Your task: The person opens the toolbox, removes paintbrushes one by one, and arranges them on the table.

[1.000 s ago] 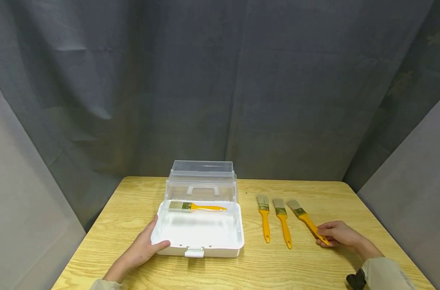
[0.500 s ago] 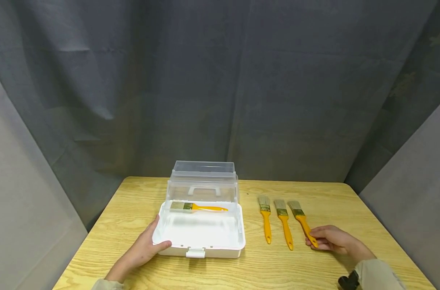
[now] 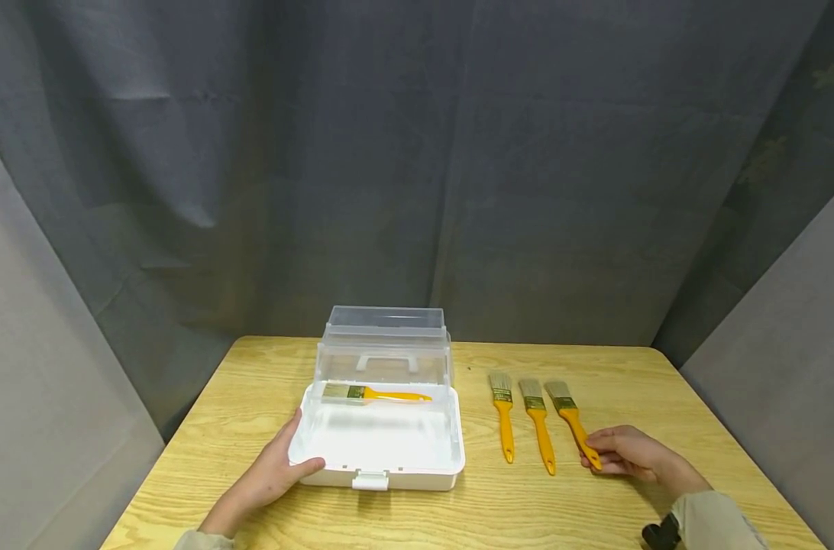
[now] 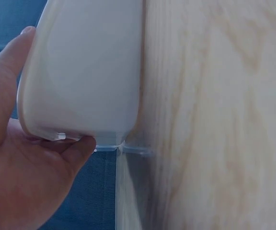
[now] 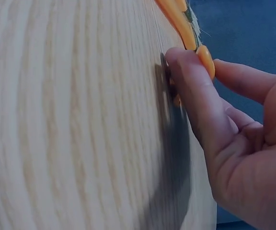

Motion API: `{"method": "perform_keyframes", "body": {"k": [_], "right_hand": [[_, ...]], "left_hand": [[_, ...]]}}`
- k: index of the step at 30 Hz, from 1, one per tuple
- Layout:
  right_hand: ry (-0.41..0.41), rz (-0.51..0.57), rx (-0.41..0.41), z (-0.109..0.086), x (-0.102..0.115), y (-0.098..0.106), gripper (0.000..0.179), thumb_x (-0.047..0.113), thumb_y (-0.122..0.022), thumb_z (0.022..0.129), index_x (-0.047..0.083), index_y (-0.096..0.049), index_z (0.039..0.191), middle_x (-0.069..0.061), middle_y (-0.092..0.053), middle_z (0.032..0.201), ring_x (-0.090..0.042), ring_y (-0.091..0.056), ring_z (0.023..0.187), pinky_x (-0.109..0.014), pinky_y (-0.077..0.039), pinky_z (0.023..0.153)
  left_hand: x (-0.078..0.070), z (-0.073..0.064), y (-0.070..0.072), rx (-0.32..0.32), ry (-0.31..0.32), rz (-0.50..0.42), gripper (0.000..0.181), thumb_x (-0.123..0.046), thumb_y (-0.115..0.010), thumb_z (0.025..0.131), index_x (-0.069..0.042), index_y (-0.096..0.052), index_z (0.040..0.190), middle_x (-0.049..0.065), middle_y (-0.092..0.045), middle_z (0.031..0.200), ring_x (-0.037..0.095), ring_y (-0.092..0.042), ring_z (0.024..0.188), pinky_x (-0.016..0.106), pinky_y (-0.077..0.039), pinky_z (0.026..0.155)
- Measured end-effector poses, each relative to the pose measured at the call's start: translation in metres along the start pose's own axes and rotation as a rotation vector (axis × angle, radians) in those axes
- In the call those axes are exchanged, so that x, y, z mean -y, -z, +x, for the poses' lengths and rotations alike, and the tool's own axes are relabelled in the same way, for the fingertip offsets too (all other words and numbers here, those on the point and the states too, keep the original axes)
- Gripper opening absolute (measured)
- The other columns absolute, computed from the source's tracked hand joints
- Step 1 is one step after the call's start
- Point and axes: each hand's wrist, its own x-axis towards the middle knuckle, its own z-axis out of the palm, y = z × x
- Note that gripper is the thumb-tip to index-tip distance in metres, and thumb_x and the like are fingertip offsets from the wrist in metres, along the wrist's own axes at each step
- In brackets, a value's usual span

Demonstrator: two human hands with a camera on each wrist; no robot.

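A white plastic storage box (image 3: pixel 383 439) with its clear lid raised stands on the table in the head view. My left hand (image 3: pixel 269 470) grips its front left corner, thumb over the front rim and fingers along the left side. Inside, toward the back, one paintbrush (image 3: pixel 396 396) lies crosswise, its yellow handle pointing right. To the right of the box, my right hand (image 3: pixel 633 454) pinches the handle end of the rightmost paintbrush (image 3: pixel 573 420) between thumb and fingers. In the right wrist view that pinched handle (image 5: pixel 205 62) shows between the fingertips; most of its bristles are hidden there.
Two more paintbrushes, one nearer the box (image 3: pixel 503 420) and one in the middle (image 3: pixel 539 428), lie side by side, bristles away from me. The clear lid (image 3: pixel 384 344) stands up behind the box. A grey curtain (image 3: pixel 554 176) hangs beyond the wooden table (image 3: pixel 403 519).
Over the last second my right hand has shifted left, swinging the handle of the pinched paintbrush nearer the other brushes. In the last half second hardly anything moves. The left hand stays at the box.
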Motion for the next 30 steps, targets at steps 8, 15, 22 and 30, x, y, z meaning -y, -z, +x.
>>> {"method": "perform_keyframes", "body": {"k": [8,15,22,30], "right_hand": [[-0.007,-0.152,-0.163,-0.005,0.001,-0.003,0.034,0.011,-0.058,0.093,-0.014,-0.058,0.115,-0.007,-0.067,0.085,-0.017,-0.066,0.073,-0.031,-0.057,0.070],[0.003,-0.211,-0.241,-0.006,0.003,-0.006,0.030,0.010,-0.064,0.089,-0.013,-0.063,0.108,-0.006,-0.068,0.078,-0.014,-0.066,0.065,-0.030,-0.057,0.063],[0.002,-0.272,-0.277,-0.008,0.007,-0.009,0.025,0.009,-0.065,0.088,-0.011,-0.065,0.102,-0.006,-0.067,0.071,-0.011,-0.064,0.058,-0.028,-0.056,0.058],[0.082,-0.437,-0.294,-0.012,0.015,-0.013,0.025,0.010,-0.063,0.089,-0.013,-0.066,0.100,-0.013,-0.068,0.076,-0.018,-0.065,0.062,-0.032,-0.057,0.058]], "left_hand": [[0.002,0.000,0.000,0.005,0.003,-0.014,0.107,-0.046,-0.072,0.080,0.006,-0.009,0.148,0.028,-0.010,0.153,0.044,-0.013,0.138,0.056,-0.014,0.110],[0.003,0.000,-0.001,0.005,0.007,-0.013,0.107,-0.047,-0.071,0.080,0.006,-0.009,0.149,0.027,-0.010,0.153,0.043,-0.013,0.138,0.055,-0.014,0.110],[0.001,-0.001,-0.001,0.002,0.006,-0.016,0.107,-0.047,-0.072,0.080,0.006,-0.009,0.148,0.028,-0.010,0.153,0.044,-0.014,0.138,0.056,-0.014,0.110],[0.001,0.000,-0.001,0.004,0.011,-0.004,0.107,-0.048,-0.071,0.080,0.006,-0.009,0.149,0.027,-0.010,0.153,0.044,-0.013,0.138,0.056,-0.014,0.110]]}}
